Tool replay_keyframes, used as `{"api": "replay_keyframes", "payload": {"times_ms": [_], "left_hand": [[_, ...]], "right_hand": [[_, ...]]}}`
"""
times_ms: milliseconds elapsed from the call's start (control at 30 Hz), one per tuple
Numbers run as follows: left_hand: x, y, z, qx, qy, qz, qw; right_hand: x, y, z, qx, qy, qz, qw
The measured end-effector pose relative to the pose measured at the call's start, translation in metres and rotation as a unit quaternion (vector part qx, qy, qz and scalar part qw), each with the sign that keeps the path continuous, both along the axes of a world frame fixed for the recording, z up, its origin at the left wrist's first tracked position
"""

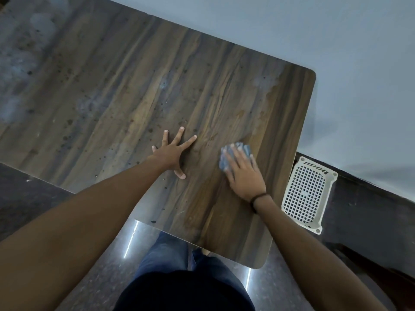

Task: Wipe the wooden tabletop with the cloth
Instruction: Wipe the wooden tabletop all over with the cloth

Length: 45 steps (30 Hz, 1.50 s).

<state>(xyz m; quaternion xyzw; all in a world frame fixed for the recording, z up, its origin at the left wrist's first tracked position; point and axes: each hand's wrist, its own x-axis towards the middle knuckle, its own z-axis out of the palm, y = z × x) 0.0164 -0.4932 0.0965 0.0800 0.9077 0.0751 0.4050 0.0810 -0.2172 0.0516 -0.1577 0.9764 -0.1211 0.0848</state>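
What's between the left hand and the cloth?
Nothing but bare tabletop, per the head view. The left hand lies flat on it; the cloth sits under the right hand.

Dim bluish light falling evenly, pale glare washing over the far-left tabletop (139,90), bright strips glinting on the floor (107,265), faint shadow lying on the wall (314,41), edges bowing outward.

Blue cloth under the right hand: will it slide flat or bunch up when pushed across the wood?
Likely floppy: the cloth lies crumpled under the right hand, so it may bunch more. The tabletop looks smooth and glossy, so it should probably glide easily.
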Motion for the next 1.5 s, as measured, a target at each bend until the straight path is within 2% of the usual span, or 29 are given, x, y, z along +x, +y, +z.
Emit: {"api": "replay_keyframes", "payload": {"times_ms": [67, 100, 133, 200, 267, 333, 367, 467, 533, 700, 800, 867, 967, 1000, 1033, 1100, 1167, 1267, 1333, 1400, 1500], "left_hand": [[-0.001, 0.0, 0.001, -0.001, -0.003, 0.001, 1.0], [-0.001, 0.001, 0.003, -0.003, -0.006, 0.004, 1.0], [-0.001, 0.003, 0.003, -0.006, -0.008, 0.005, 1.0], [-0.001, 0.004, 0.003, -0.008, -0.01, 0.008, 1.0], [-0.003, 0.004, 0.003, -0.008, -0.015, 0.015, 1.0], [-0.005, 0.004, 0.003, -0.005, -0.014, 0.014, 1.0], [-0.006, 0.005, 0.004, -0.006, -0.016, 0.009, 1.0], [-0.005, 0.004, 0.0, -0.004, -0.013, 0.004, 1.0], [-0.008, 0.002, 0.0, 0.006, -0.012, 0.013, 1.0], [-0.042, -0.007, 0.005, 0.014, 0.012, 0.015, 1.0], [-0.066, -0.014, 0.008, 0.002, 0.008, 0.002, 1.0], [-0.075, -0.015, 0.008, 0.002, -0.004, -0.006, 1.0], [-0.076, -0.014, 0.003, -0.004, -0.022, -0.017, 1.0], [-0.075, -0.014, 0.002, -0.007, -0.026, -0.02, 0.999], [-0.075, -0.014, 0.0, -0.008, -0.027, -0.024, 0.999], [-0.077, -0.017, 0.0, -0.005, -0.028, -0.031, 0.999], [-0.078, -0.015, 0.002, -0.001, -0.041, -0.037, 0.998], [-0.08, -0.014, 0.003, -0.005, -0.048, -0.04, 0.998], [-0.082, -0.013, 0.004, -0.011, -0.05, -0.04, 0.998], [-0.083, -0.012, 0.005, -0.016, -0.052, -0.043, 0.998], [-0.082, -0.01, 0.006, -0.019, -0.056, -0.048, 0.997]], "right_hand": [[-0.032, -0.009, 0.002, -0.006, -0.001, -0.146, 0.989], [-0.034, -0.018, 0.001, -0.002, -0.003, -0.179, 0.984], [-0.027, -0.027, 0.0, 0.002, -0.005, -0.17, 0.985], [0.007, -0.039, 0.0, 0.004, -0.009, -0.051, 0.999], [0.024, -0.027, 0.002, 0.003, -0.004, 0.076, 0.997], [-0.004, -0.01, 0.0, 0.009, 0.005, 0.109, 0.994], [-0.025, -0.007, -0.001, 0.014, 0.008, 0.076, 0.997], [-0.082, -0.004, 0.004, 0.0, -0.018, -0.139, 0.99], [-0.08, -0.014, 0.005, -0.003, -0.019, -0.182, 0.983], [0.026, -0.039, -0.001, 0.013, -0.003, 0.028, 1.0], [0.002, -0.016, -0.003, 0.021, 0.004, 0.102, 0.995], [-0.04, -0.003, 0.0, 0.027, 0.013, 0.019, 0.999], [-0.082, -0.008, 0.005, 0.006, -0.02, -0.198, 0.98], [-0.077, -0.018, 0.006, 0.004, -0.024, -0.213, 0.977], [-0.062, -0.03, 0.003, 0.006, -0.019, -0.184, 0.983], [-0.01, -0.052, 0.001, 0.005, -0.008, -0.045, 0.999], [0.051, -0.058, -0.003, 0.009, -0.013, 0.079, 0.997], [0.064, -0.045, -0.01, 0.03, 0.012, 0.166, 0.986], [0.023, -0.036, -0.007, 0.037, 0.012, 0.122, 0.992], [-0.025, -0.031, -0.002, 0.023, 0.006, -0.025, 0.999], [-0.068, -0.04, 0.002, -0.005, -0.021, -0.255, 0.967]]}}
